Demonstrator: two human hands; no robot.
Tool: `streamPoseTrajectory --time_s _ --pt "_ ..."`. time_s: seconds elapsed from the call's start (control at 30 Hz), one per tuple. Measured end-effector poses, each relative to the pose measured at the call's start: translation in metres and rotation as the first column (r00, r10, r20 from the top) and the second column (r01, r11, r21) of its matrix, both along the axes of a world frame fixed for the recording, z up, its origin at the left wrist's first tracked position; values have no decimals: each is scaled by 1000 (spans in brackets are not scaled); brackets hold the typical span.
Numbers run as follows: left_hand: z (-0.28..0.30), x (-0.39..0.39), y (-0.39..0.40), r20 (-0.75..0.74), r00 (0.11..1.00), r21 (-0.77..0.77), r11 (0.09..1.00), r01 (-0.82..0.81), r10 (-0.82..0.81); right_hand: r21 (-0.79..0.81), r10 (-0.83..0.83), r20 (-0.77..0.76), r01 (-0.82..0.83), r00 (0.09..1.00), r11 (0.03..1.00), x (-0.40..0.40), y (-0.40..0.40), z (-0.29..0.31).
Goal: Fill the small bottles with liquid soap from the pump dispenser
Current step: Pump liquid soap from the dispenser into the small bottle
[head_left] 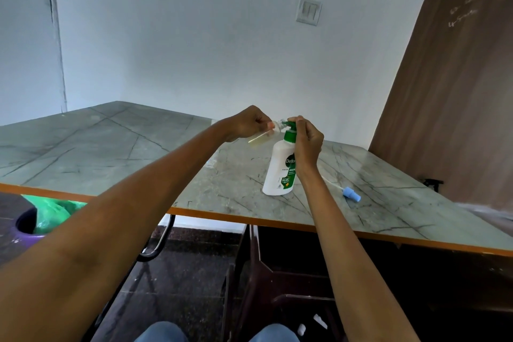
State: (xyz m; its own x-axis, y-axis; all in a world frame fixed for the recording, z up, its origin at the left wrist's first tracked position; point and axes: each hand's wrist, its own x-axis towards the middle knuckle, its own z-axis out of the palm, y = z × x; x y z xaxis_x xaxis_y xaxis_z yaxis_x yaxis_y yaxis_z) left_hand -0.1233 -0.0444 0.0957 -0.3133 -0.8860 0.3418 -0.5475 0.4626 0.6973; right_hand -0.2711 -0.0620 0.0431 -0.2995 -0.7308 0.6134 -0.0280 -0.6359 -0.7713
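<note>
So the white plastic pump dispenser with the green collar and green label (pixel 279 172) is standing upright on the grey marble-look worktop with the orange edge (pixel 238 191), roughly in the middle of it. The left hand (pixel 247 125) is curled up and pinching a small clear bottle with yellowish liquid in it (pixel 261 138). That bottle is tilted almost sideways, up in the air, with its mouth end pushed right against the green pump nozzle (pixel 288 125). Honestly can't tell if the nozzle tip is actually inside the bottle mouth or just touching it, it's too small and a bit blurry there.

The right hand (pixel 306 141) is wrapped around the pump head from the right side, fingers curled over the top of it, wrist hanging down in front of the dispenser's label so part of the print is covered.

Off to the right on the worktop, well apart from the dispenser, there's a small light blue spray cap with a thin white dip tube (pixel 350 194) lying on its side.

Under the worktop on the left you can see a purple bin with a green bag liner (pixel 44 216). White wall behind with a switch plate (pixel 308 11), and a brown wooden door (pixel 455 86) on the right.
</note>
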Motion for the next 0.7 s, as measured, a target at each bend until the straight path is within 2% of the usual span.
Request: streamPoseTrajectory --time_s 0.5,0.7 --pt "0 0 -2 -16 1000 -3 1000 10 -10 18 -35 -21 35 999 999 2 -4 1" --pt "-1 -1 -1 -22 1000 -5 1000 7 -7 20 14 -26 -13 1000 1000 -3 -2 4"
